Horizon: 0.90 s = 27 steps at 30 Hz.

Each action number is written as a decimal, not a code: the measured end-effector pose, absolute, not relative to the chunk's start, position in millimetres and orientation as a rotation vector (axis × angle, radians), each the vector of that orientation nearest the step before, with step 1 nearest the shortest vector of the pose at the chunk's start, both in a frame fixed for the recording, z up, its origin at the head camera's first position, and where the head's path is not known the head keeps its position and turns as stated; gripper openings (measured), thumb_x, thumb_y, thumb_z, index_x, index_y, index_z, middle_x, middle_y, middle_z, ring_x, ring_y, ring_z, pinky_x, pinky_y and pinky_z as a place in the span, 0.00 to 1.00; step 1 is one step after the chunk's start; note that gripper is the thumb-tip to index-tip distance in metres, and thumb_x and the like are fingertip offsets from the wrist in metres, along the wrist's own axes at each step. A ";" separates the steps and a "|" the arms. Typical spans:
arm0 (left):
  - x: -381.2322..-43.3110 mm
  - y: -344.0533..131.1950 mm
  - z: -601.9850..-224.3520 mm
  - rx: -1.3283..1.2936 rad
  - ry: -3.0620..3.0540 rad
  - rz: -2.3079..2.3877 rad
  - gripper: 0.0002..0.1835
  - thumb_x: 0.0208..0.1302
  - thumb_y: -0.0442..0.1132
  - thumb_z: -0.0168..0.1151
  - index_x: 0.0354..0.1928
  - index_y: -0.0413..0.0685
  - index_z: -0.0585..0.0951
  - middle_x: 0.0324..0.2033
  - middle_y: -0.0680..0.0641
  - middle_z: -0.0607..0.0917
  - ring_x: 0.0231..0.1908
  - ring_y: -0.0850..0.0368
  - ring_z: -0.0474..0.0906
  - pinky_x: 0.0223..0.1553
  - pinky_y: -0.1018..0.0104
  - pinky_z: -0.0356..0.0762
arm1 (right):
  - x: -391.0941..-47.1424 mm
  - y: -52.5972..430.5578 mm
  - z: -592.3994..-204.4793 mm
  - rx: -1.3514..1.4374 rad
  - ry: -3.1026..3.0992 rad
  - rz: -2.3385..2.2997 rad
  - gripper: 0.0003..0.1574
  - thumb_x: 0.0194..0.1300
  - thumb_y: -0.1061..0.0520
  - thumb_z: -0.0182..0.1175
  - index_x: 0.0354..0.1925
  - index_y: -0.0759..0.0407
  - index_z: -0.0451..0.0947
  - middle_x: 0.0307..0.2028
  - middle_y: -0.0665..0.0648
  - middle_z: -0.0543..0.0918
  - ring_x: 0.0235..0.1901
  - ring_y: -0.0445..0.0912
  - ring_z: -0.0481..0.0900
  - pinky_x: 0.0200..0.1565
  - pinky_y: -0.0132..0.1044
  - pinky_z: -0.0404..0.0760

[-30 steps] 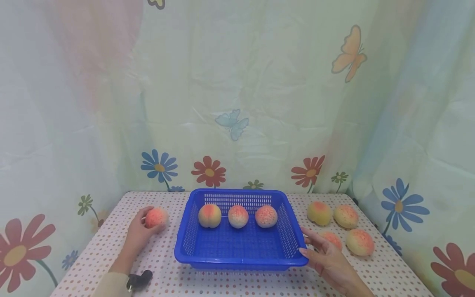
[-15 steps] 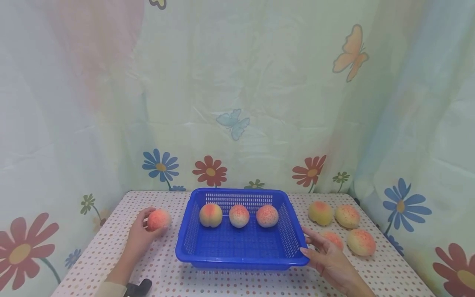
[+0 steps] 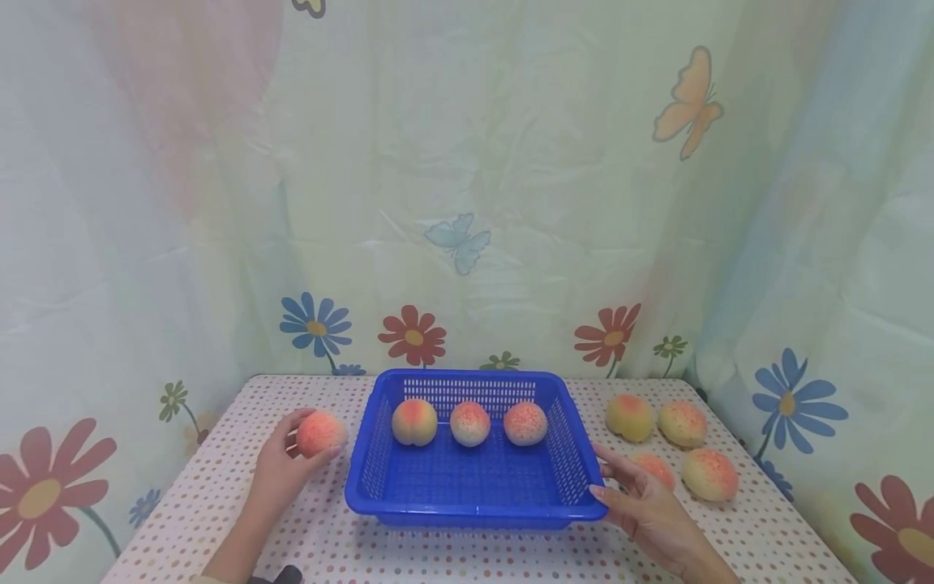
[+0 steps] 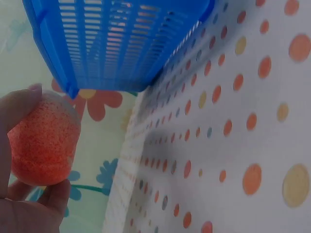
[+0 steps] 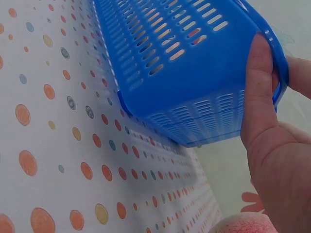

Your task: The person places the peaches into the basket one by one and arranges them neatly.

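Note:
My left hand point(image 3: 280, 466) grips a reddish peach point(image 3: 321, 434), thumb on one side and fingers around the other. The left wrist view shows the same peach point(image 4: 46, 141) raised above the tabletop, near the basket's left end. A blue plastic basket point(image 3: 474, 513) with slotted walls stands mid-table. Inside it, three peaches sit in a row along the back: a yellow-red one point(image 3: 414, 422), a speckled one point(image 3: 470, 423) and another speckled one point(image 3: 525, 423). At the basket's right front corner, my right hand point(image 3: 649, 515) pinches the rim point(image 5: 278, 58) between thumb and fingers.
Several more peaches lie on the table right of the basket, among them a yellow one point(image 3: 630, 418) and a large speckled one point(image 3: 710, 475). One peach point(image 3: 654, 469) is partly hidden behind my right hand. A floral curtain point(image 3: 467, 162) surrounds the dotted tabletop point(image 3: 409, 560).
My left hand has lifted the peach and carried it a little to the right, towards the basket. The right hand and the basket have stayed in place.

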<state>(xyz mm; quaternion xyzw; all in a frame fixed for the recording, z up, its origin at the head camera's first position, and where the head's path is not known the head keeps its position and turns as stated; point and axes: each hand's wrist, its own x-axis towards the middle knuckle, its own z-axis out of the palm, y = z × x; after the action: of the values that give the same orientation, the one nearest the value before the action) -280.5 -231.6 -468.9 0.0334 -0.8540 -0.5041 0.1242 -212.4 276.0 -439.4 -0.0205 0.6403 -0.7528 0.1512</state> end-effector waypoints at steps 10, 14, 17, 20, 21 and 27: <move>-263.2 -219.0 -455.4 0.050 -2.422 -1.433 0.46 0.43 0.60 0.73 0.66 0.64 0.64 0.59 0.47 0.73 0.55 0.46 0.75 0.50 0.57 0.80 | -212.9 276.5 -439.7 -0.066 1.868 -2.148 0.45 0.66 0.60 0.56 0.73 0.52 0.44 0.56 0.62 0.64 0.57 0.57 0.74 0.55 0.50 0.76; -257.5 -213.3 -447.7 0.054 -2.403 -1.439 0.46 0.42 0.60 0.73 0.66 0.65 0.65 0.60 0.48 0.73 0.55 0.47 0.74 0.50 0.57 0.80 | -213.3 276.4 -439.3 -0.068 1.882 -2.149 0.45 0.66 0.60 0.56 0.73 0.53 0.44 0.55 0.61 0.65 0.56 0.55 0.75 0.55 0.49 0.76; -253.0 -208.1 -440.4 0.062 -2.390 -1.466 0.45 0.42 0.60 0.73 0.65 0.66 0.66 0.60 0.49 0.73 0.55 0.47 0.74 0.49 0.56 0.80 | -213.3 276.6 -439.4 -0.070 1.878 -2.154 0.45 0.66 0.61 0.55 0.73 0.53 0.45 0.54 0.60 0.65 0.56 0.55 0.75 0.55 0.49 0.76; -249.2 -202.3 -433.9 0.063 -2.384 -1.493 0.46 0.40 0.61 0.73 0.65 0.66 0.66 0.59 0.49 0.73 0.55 0.46 0.74 0.48 0.56 0.81 | -213.3 276.7 -439.8 -0.075 1.876 -2.153 0.44 0.67 0.61 0.55 0.73 0.53 0.44 0.54 0.60 0.65 0.56 0.54 0.75 0.55 0.49 0.76; -248.3 -200.5 -432.1 0.063 -2.380 -1.503 0.46 0.40 0.62 0.73 0.65 0.66 0.66 0.59 0.49 0.73 0.55 0.45 0.74 0.48 0.56 0.81 | -213.4 276.7 -439.9 -0.075 1.876 -2.153 0.44 0.67 0.61 0.55 0.73 0.53 0.44 0.54 0.60 0.65 0.56 0.54 0.75 0.55 0.49 0.76; -246.3 -191.4 -425.5 0.050 -2.350 -1.547 0.46 0.38 0.62 0.73 0.64 0.67 0.67 0.58 0.51 0.74 0.56 0.48 0.74 0.49 0.56 0.80 | -213.4 276.7 -440.1 -0.067 1.865 -2.152 0.44 0.67 0.60 0.55 0.73 0.52 0.44 0.55 0.60 0.64 0.56 0.55 0.75 0.55 0.49 0.76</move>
<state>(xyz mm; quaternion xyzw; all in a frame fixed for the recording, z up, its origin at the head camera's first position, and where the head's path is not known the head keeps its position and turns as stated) -246.3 -191.4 -425.5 0.0176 -0.8241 -0.5423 0.1630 -213.4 276.7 -440.1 -0.0231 0.6478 -0.7473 0.1459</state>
